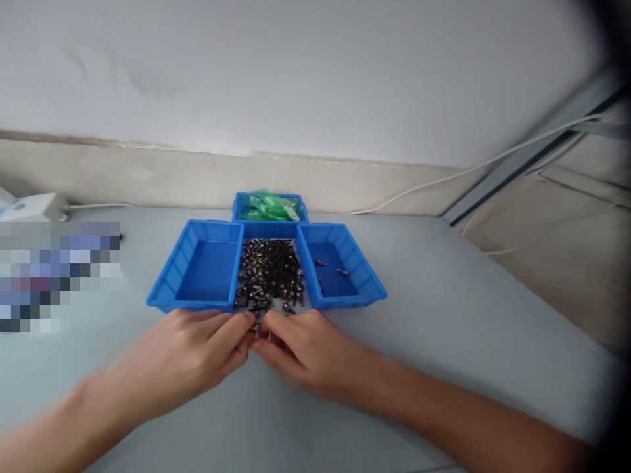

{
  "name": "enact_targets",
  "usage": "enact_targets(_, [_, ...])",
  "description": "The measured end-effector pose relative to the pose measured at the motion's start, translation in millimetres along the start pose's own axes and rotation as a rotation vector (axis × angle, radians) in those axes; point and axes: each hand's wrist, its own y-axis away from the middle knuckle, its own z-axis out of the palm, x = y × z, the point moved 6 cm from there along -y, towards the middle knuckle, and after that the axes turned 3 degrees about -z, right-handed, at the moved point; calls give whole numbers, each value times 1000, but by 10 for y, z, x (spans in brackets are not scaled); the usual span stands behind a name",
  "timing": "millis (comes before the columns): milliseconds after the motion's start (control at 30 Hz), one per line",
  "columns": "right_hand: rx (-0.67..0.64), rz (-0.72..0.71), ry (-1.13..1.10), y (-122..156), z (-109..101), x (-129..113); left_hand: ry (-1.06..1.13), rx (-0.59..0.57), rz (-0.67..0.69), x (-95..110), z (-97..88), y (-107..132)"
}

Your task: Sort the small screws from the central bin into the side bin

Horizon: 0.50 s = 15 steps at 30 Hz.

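My left hand (194, 351) and my right hand (303, 348) meet fingertip to fingertip at the near edge of a pile of small dark metal parts (269, 272) lying on the table between two blue trays. Both hands pinch together on a small metal part (256, 330), which the fingers mostly hide. The left blue tray (170, 286) looks empty. The right blue tray (365, 289) holds a few of the small parts. Behind the pile, a third blue tray (241, 205) holds green plastic bags (271, 207).
The trays stand on a light grey table (468, 309) against a white wall. A white device (34, 207) with a cable sits at the far left. A blurred-out patch lies left of the trays. White cables run along the wall at right.
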Motion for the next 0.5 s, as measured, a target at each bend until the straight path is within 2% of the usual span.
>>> enact_targets(133, [44,21,18,-33,15,30,-156,-25,83,29,21,-21])
enact_targets(300, [-1,-20,-13,-129,48,78,-159,-24,96,14,26,-46])
enact_targets(500, [18,-44,-23,-132,39,74,-117,-21,90,6,40,-32])
